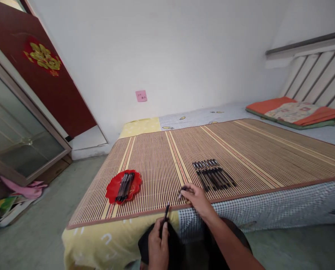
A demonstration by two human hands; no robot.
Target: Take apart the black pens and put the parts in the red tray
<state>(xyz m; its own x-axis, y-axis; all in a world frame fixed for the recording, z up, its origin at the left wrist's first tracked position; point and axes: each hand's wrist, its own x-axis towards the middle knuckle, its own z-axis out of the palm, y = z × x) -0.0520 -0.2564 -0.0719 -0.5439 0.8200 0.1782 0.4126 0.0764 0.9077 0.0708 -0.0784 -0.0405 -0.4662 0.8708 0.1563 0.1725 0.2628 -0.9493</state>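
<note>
My left hand [159, 242] is closed around the barrel of a black pen [166, 212], its bare tip pointing up and away from me. Just above the mat's front edge, my right hand [196, 197] pinches a small piece, dark and partly clear, that looks like a pen cap [180, 194]. Several black pens [214, 174] lie side by side in a row on the mat, to the right of my right hand. More black pens [125, 186] rest together in a red scalloped plate [110, 190] to the left.
A striped bamboo mat [153, 157] covers most of the bed, over yellow and checked sheets. Folded orange and floral bedding [297, 110] lies at the back right near the railing [319, 75]. A pink note [141, 96] is on the wall. Items lie on the floor at left.
</note>
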